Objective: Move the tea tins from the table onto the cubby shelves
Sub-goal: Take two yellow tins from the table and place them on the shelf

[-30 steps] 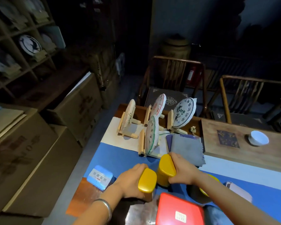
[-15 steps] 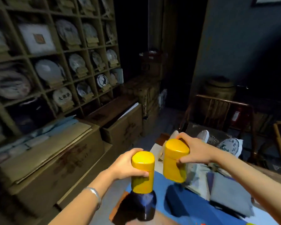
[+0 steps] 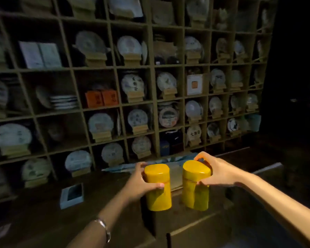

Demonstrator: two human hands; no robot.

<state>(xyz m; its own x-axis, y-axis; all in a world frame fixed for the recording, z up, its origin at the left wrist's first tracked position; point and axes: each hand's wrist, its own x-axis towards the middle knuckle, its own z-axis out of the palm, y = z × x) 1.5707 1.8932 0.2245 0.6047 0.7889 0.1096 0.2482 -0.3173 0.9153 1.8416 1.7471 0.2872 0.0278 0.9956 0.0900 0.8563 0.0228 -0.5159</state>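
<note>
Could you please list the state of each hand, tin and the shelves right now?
Left hand: gripping the left yellow tin.
Right hand: gripping the right yellow tin.
Both tins: upright, lids on, held apart.
Cubby shelves: mostly filled with tea cakes on stands.

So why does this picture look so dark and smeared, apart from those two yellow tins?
Head view: dim room, so the right edge falls to black; the cubby shelves and their wrapped discs look smeared, likely motion blur; the shelf lines bow from the wide lens; the left yellow tin in the left hand and the right yellow tin in the right hand catch the light and read sharper.
</note>
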